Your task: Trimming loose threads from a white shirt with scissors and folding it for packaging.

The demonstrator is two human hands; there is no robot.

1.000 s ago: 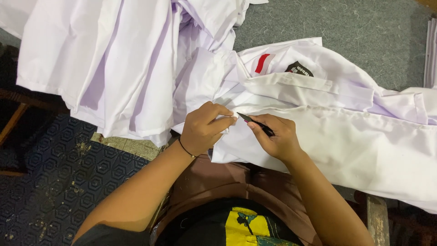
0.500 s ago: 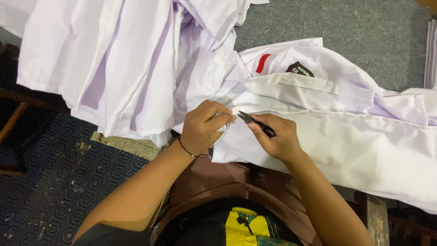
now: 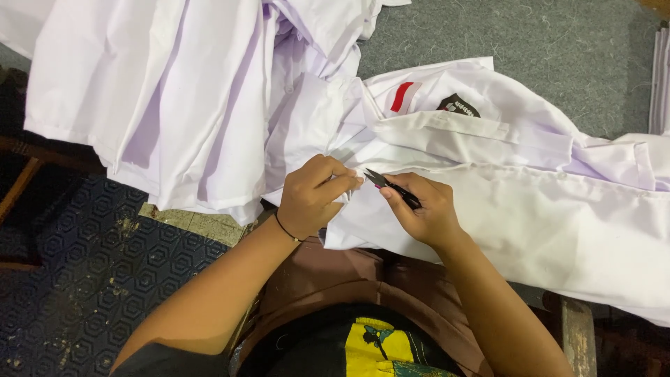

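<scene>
A white shirt (image 3: 530, 209) lies spread across the table edge in front of me, with a red-and-white patch and a dark badge near its pocket. My left hand (image 3: 315, 195) pinches a fold of the shirt's fabric. My right hand (image 3: 422, 209) grips small black thread snips (image 3: 391, 187), their tips pointing left at the pinched fabric, almost touching my left fingers.
A heap of several more white shirts (image 3: 181, 105) hangs over the table's left side. Grey felt-like table surface (image 3: 516, 35) shows at the top right. Dark patterned floor mat (image 3: 84, 279) lies lower left. More white cloth (image 3: 659, 77) sits at the right edge.
The snips' tips have edged slightly closer to the pinched fabric. Both hands stay in almost the same place.
</scene>
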